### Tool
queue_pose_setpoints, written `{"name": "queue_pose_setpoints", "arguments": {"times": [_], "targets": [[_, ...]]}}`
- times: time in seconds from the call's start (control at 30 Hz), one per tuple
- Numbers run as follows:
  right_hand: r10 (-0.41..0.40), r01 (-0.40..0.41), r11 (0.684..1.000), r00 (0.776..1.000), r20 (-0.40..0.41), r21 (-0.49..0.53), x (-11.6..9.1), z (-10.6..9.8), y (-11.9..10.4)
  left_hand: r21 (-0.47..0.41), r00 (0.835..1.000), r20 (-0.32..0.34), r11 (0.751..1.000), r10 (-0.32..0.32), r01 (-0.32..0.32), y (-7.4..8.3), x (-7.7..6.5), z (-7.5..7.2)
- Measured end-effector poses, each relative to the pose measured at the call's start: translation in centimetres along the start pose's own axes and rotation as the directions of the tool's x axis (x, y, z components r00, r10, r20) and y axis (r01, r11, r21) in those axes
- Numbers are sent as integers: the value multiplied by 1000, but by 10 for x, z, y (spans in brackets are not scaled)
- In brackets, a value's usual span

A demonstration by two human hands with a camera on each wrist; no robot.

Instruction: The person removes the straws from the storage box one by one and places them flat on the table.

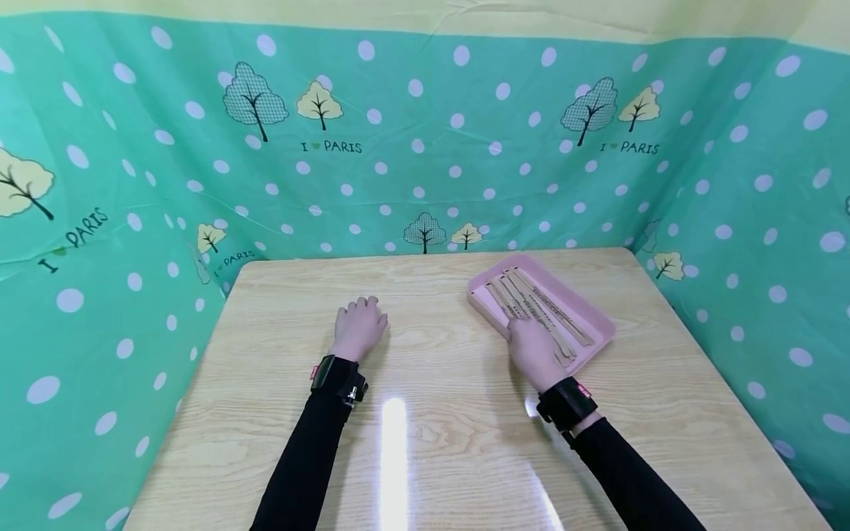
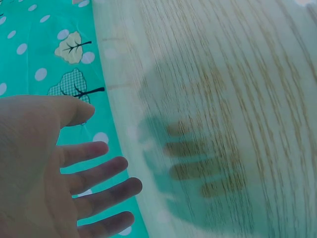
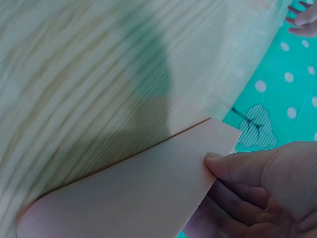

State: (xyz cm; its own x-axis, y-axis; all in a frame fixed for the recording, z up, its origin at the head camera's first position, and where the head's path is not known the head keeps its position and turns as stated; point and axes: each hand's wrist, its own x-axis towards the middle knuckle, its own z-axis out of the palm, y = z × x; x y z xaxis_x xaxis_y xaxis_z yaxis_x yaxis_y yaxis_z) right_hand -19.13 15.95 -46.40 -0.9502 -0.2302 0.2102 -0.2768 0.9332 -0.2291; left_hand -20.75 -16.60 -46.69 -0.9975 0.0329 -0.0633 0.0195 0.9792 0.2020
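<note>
A shallow pink tray sits on the wooden table toward the back right, turned at an angle. Several long, slim tan sticks with dark printing lie side by side in it; their exact kind is too small to tell. At the tray's near left side, my right hand pinches the wall. The right wrist view shows the thumb on the outer face of the tray wall, with the other fingers behind its edge. My left hand is over the table left of the tray, holding nothing, its fingers spread and loosely extended.
The light wood table has rounded back corners. A green dotted cloth printed with trees hangs along the back and both sides. Bright light reflections show on the tabletop's near part.
</note>
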Motion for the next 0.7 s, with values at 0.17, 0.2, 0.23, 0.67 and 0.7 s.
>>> {"name": "queue_pose_setpoints", "arguments": {"times": [0.17, 0.2, 0.23, 0.67, 0.7], "targets": [[-28, 28, 1000, 999, 22, -5, -3, 2, -15, 0, 1000, 8, 1000, 2, -2, -2, 1, 2], [-26, 26, 1000, 999, 33, -4, -4, 2, -18, 1, 1000, 9, 1000, 2, -2, -3, 1, 3], [-24, 24, 1000, 999, 42, -6, -5, 3, -20, 1, 1000, 11, 1000, 2, -2, -3, 0, 3], [-139, 139, 990, 989, -54, -1, -21, 10, -32, -15, 1000, -3, 1000, 15, -15, 5, 2, 3], [-159, 159, 987, 985, -70, 7, -24, 11, -32, -12, 1000, -3, 1000, 15, -15, 5, 1, 3]]}}
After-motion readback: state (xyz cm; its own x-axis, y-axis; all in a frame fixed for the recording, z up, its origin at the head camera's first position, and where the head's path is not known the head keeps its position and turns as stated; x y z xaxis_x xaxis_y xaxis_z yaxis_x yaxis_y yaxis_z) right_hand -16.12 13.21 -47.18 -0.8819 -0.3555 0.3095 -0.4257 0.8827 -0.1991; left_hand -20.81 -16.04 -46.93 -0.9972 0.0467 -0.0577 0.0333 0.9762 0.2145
